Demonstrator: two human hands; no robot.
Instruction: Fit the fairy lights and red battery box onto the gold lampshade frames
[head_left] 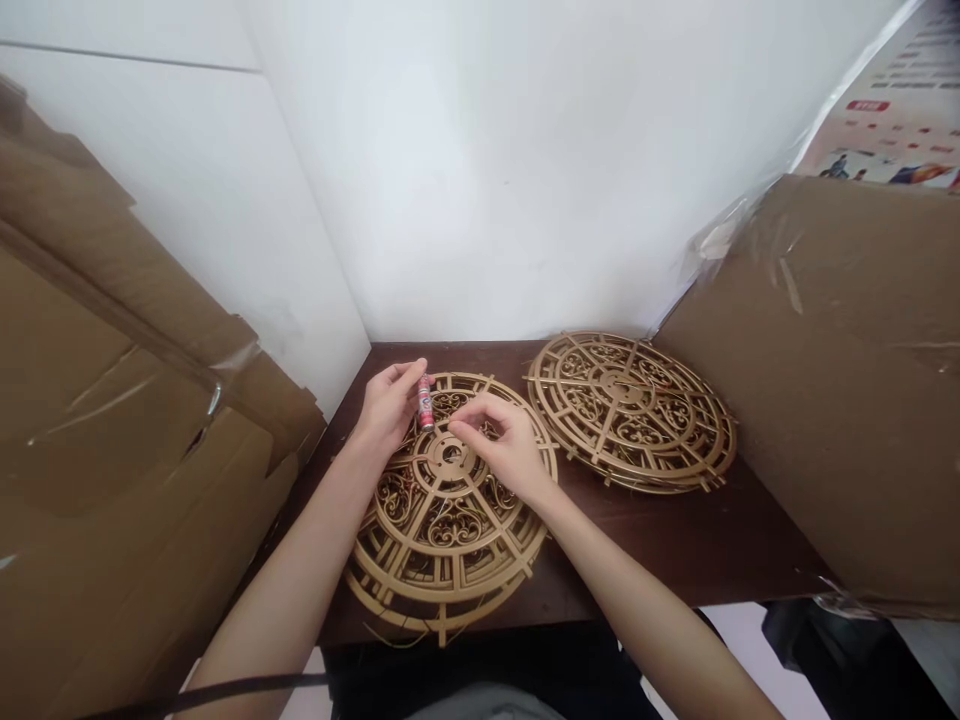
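Note:
Between the thumb and fingers of my left hand [391, 402] is a small red-and-silver battery [425, 404], held upright over the near stack of gold openwork clock dials [459, 522]. My right hand [504, 445] hovers just right of it, thumb and forefinger pinched together above the dial. Whatever that pinch may hold is too small to tell. The top dial has a round hub [451, 456] with a hole, spokes and scrollwork. Both hands hide parts of its upper half.
A second stack of gold dials [630, 410] lies at the back right of the dark brown table [660, 540]. Cardboard boxes flank it at left [112, 450] and right [840, 400]. Behind stands a white wall [510, 200]. A dark cord [225, 690] crosses the lower left.

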